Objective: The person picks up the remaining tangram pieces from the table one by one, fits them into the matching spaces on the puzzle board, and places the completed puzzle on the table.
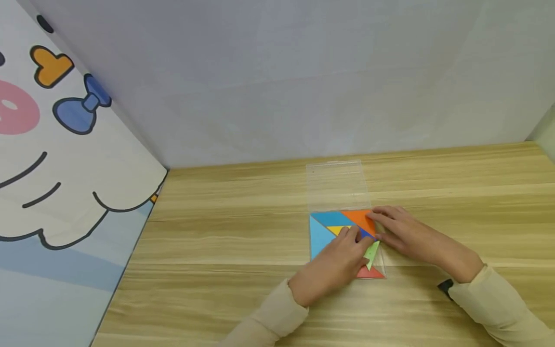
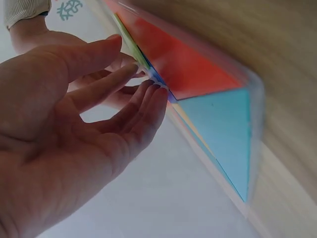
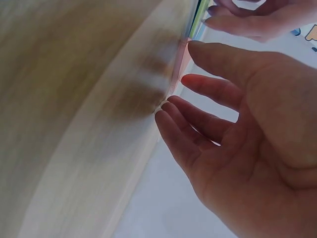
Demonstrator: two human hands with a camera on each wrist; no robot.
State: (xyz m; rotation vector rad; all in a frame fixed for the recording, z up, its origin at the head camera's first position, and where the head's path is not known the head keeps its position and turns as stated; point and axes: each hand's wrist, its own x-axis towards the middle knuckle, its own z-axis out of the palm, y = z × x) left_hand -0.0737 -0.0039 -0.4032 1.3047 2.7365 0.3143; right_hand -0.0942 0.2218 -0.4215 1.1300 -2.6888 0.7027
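Note:
A tangram of coloured flat pieces lies in a clear plastic case [image 1: 381, 262]. The light-blue triangle [image 1: 319, 238] is at its left, with a blue parallelogram [image 1: 326, 218] and an orange triangle [image 1: 362, 219] along the far side. Fingertips of my left hand [image 1: 331, 265] rest on the middle pieces, by the yellow triangle [image 1: 336, 229]; its thumb stands apart from the forefinger. Close to that hand, the green triangle [image 1: 371, 253] sits askew over the red triangle [image 1: 372, 273]. My right hand [image 1: 409, 236], fingers loosely extended, touches the case's right side near the orange triangle.
The case's transparent lid [image 1: 338, 185] lies flat behind the tangram on the wood-grain table [image 1: 217, 241]. A pale wall [image 1: 303, 86] rises at the back, and a cartoon-printed panel [image 1: 86, 168] stands at the left.

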